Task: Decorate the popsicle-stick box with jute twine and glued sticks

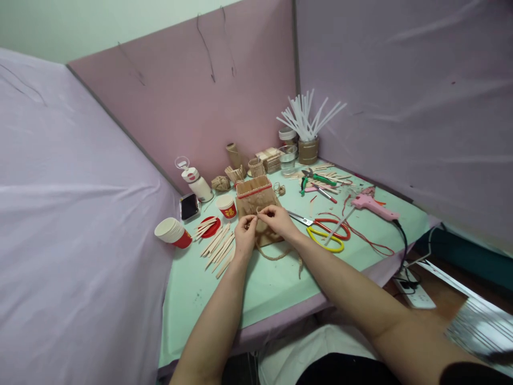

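Note:
My left hand (245, 235) and my right hand (277, 220) meet over the middle of the table, fingertips pinched close together. A small pale loop of twine (258, 209) shows at the fingertips of both hands. Just beyond them stands a brown box-like craft piece (253, 200) with an open top and a red band under its rim. My hands cover its lower front. A thicker brown cord (276, 259) curves out on the table below my hands, its frayed end near my right forearm.
Left lie wooden sticks (218, 251), a red lid (209, 228) and stacked paper cups (173, 233). Right are scissors (320, 227), red cord (371, 243), green-handled pliers (316, 176) and a pink glue gun (374, 206) with its cable. A water cup (287, 161) stands behind.

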A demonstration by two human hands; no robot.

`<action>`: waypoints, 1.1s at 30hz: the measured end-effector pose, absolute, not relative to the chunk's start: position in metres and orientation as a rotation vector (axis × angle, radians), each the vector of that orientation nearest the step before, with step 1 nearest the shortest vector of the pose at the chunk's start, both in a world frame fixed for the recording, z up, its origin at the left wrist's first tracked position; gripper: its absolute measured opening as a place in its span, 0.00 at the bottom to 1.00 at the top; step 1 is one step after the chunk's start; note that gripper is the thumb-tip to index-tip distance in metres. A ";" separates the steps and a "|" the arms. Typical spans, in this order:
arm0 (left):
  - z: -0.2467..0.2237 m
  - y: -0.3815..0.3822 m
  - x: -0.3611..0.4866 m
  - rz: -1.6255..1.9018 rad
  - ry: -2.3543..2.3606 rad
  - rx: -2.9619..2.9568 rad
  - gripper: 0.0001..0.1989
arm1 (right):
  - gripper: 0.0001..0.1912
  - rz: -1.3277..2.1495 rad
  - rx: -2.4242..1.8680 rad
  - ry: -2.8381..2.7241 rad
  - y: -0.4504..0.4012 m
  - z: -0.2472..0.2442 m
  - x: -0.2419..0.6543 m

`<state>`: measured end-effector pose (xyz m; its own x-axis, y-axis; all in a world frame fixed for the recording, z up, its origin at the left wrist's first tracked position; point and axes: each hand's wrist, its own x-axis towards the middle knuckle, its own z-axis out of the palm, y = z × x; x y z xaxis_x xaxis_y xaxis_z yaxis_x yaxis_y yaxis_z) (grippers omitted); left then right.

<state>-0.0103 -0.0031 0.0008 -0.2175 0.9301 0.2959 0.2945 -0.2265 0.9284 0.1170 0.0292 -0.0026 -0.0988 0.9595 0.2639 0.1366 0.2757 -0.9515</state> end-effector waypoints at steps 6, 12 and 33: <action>0.004 -0.002 -0.015 1.478 1.586 1.877 0.05 | 0.10 0.955 -1.056 -1.564 0.032 -0.005 0.117; 0.008 -0.005 -0.013 1.481 1.531 1.537 0.05 | 0.10 1.018 -1.018 -1.562 0.029 -0.002 0.117; 0.007 -0.004 -0.011 1.486 1.352 1.315 0.08 | 0.09 0.767 -0.917 -1.641 0.025 0.000 0.118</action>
